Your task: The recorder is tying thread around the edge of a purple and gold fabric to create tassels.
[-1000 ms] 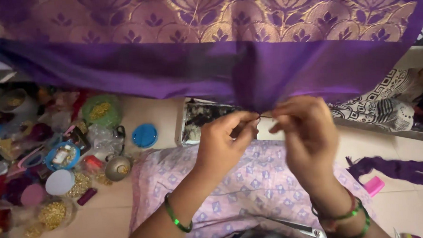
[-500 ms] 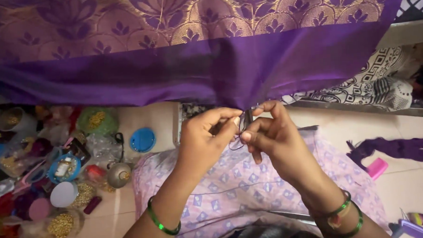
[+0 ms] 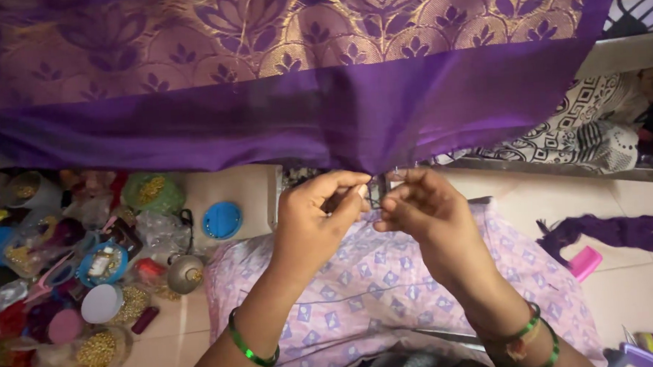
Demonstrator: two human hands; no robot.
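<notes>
A purple cloth with gold flower patterns [image 3: 285, 68] hangs across the top of the view, its plain purple border gathered to a point at the middle. My left hand [image 3: 317, 220] and my right hand [image 3: 423, 216] meet just under that point, fingertips pinched together on the cloth's edge threads [image 3: 376, 189]. Green bangles are on both wrists. Below my hands lies a pink patterned cushion [image 3: 368, 292].
At the left the floor holds several small tubs and bags of gold beads [image 3: 99, 351], a blue round lid [image 3: 222, 220], a small metal bell-shaped pot [image 3: 185, 272]. A purple thread bundle [image 3: 615, 233] and a pink object [image 3: 585, 262] lie at right. Black-and-white patterned cloth [image 3: 581, 139] sits behind.
My two hands have come closer together and risen to the cloth's gathered edge, fingers now pinched tightly on the threads. The view has shifted slightly.
</notes>
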